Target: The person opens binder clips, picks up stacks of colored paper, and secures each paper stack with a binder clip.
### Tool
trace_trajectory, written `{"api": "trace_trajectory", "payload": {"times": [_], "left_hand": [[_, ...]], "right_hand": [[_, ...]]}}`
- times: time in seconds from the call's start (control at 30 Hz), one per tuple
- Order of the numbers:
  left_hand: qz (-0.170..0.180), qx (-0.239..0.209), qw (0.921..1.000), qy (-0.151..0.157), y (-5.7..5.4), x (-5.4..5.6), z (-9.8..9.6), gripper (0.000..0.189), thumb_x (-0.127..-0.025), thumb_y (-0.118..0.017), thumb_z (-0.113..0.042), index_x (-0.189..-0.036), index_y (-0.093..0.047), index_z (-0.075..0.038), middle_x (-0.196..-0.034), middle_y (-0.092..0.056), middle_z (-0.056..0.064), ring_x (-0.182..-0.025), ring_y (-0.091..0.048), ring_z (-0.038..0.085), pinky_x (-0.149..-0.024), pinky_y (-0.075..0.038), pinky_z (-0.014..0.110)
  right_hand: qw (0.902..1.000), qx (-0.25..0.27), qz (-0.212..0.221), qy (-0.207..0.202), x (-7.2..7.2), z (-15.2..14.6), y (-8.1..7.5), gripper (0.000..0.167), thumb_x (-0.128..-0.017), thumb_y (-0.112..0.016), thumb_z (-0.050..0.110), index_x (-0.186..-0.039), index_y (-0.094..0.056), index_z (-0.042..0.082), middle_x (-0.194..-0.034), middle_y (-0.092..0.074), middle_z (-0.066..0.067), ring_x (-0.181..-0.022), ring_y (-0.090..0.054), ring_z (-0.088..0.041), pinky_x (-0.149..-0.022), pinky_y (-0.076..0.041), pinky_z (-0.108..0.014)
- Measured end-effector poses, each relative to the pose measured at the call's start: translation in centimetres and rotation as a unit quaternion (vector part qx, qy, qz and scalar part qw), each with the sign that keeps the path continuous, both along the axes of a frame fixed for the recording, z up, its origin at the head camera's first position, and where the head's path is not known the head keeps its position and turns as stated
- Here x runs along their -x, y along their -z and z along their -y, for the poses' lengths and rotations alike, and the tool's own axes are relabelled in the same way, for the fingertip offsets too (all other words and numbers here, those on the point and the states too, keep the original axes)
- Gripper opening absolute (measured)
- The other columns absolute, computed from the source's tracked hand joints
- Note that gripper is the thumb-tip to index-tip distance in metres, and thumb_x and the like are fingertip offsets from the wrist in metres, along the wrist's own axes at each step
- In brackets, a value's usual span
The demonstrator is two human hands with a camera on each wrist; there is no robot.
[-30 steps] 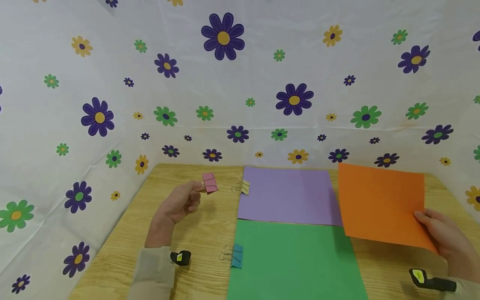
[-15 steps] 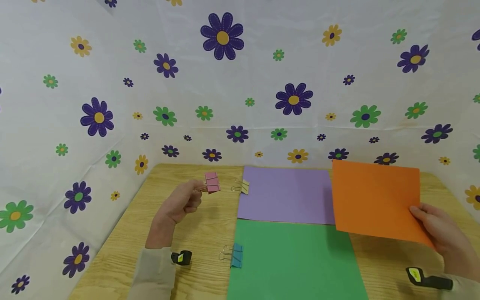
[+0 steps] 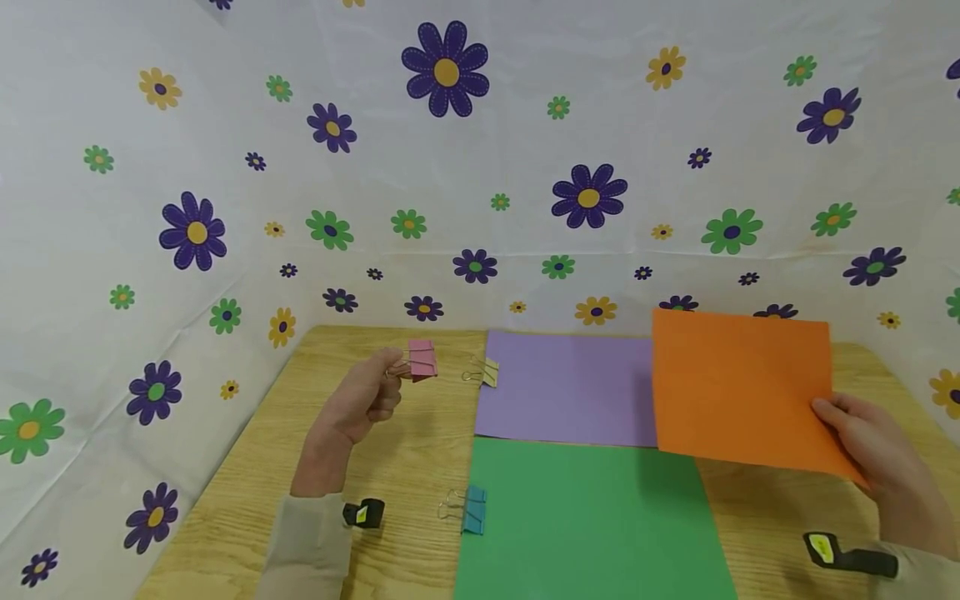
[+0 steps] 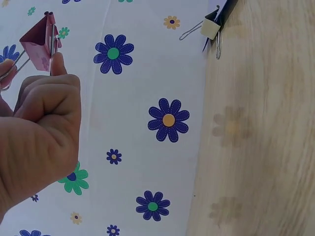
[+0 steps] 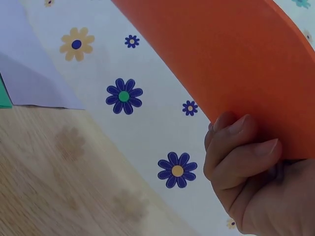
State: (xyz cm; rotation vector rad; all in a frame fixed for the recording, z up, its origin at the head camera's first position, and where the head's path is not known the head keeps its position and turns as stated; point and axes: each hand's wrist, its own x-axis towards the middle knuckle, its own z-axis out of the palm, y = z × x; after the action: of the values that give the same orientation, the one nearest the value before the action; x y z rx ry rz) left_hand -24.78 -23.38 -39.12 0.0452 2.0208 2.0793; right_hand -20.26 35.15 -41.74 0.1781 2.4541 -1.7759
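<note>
My left hand (image 3: 363,393) pinches a pink binder clip (image 3: 422,358) by its wire handles, held above the table. In the left wrist view the pink clip's jaws look spread apart. At the right, my right hand (image 3: 873,437) grips an orange sheet of paper (image 3: 738,387) by its right edge, thumb on top. The sheet is raised and covers part of a purple sheet (image 3: 566,387). A yellow binder clip (image 3: 490,373) is on the purple sheet's left edge. Nearer me, a blue binder clip (image 3: 474,510) is on the left edge of a green sheet (image 3: 592,525).
The sheets lie on a wooden table (image 3: 405,467), purple behind green. A white flowered cloth (image 3: 510,167) hangs behind the table and along its sides. Each wrist wears a small black camera mount, such as the left one (image 3: 365,513).
The right hand has moved left and slightly up with the orange sheet, which now covers more of the purple sheet. The left hand with the pink clip has barely shifted.
</note>
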Motion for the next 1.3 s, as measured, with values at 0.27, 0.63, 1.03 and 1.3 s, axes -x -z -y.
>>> {"api": "trace_trajectory", "payload": {"times": [0.27,0.63,1.03,1.3], "left_hand": [[-0.017,0.039,0.9991,-0.009,-0.8,-0.3,-1.0,0.028,-0.103,-0.043,-0.031,-0.093,-0.056,-0.009,-0.057,-0.028,-0.011,-0.048,-0.026,0.004,-0.045,-0.021,0.019],[-0.025,0.032,0.9991,0.010,-1.0,-0.3,-1.6,0.032,-0.103,-0.040,-0.032,-0.088,-0.055,-0.008,-0.055,-0.028,-0.011,-0.046,-0.024,0.003,-0.044,-0.020,0.019],[-0.029,0.029,0.9989,0.022,-0.7,-0.4,-2.5,0.035,-0.105,-0.037,-0.035,-0.096,-0.054,-0.006,-0.058,-0.027,-0.007,-0.048,-0.024,0.006,-0.046,-0.021,0.020],[-0.025,0.017,0.9987,0.041,-0.5,-0.4,-3.0,0.035,-0.105,-0.039,-0.035,-0.090,-0.053,-0.007,-0.057,-0.026,-0.007,-0.048,-0.023,0.006,-0.046,-0.020,0.021]], "right_hand": [[0.9994,-0.035,0.002,0.002,0.2,0.6,-0.5,0.057,-0.109,-0.030,0.030,-0.133,-0.026,-0.021,-0.075,-0.063,0.012,-0.061,-0.067,-0.012,-0.058,-0.056,-0.028],[0.9996,0.020,-0.011,0.013,0.1,0.9,-0.6,0.039,-0.107,-0.039,0.029,-0.116,-0.041,-0.009,-0.074,-0.065,0.006,-0.059,-0.068,-0.015,-0.055,-0.056,-0.029],[0.9996,-0.007,-0.015,0.024,-0.2,1.5,-1.2,0.054,-0.108,-0.036,0.031,-0.132,-0.030,-0.018,-0.075,-0.064,0.012,-0.060,-0.068,-0.014,-0.056,-0.056,-0.029],[0.9994,-0.003,-0.028,0.022,-0.2,2.1,-1.8,0.038,-0.108,-0.038,0.030,-0.120,-0.043,-0.006,-0.072,-0.064,0.008,-0.057,-0.068,-0.016,-0.054,-0.056,-0.030]]}}
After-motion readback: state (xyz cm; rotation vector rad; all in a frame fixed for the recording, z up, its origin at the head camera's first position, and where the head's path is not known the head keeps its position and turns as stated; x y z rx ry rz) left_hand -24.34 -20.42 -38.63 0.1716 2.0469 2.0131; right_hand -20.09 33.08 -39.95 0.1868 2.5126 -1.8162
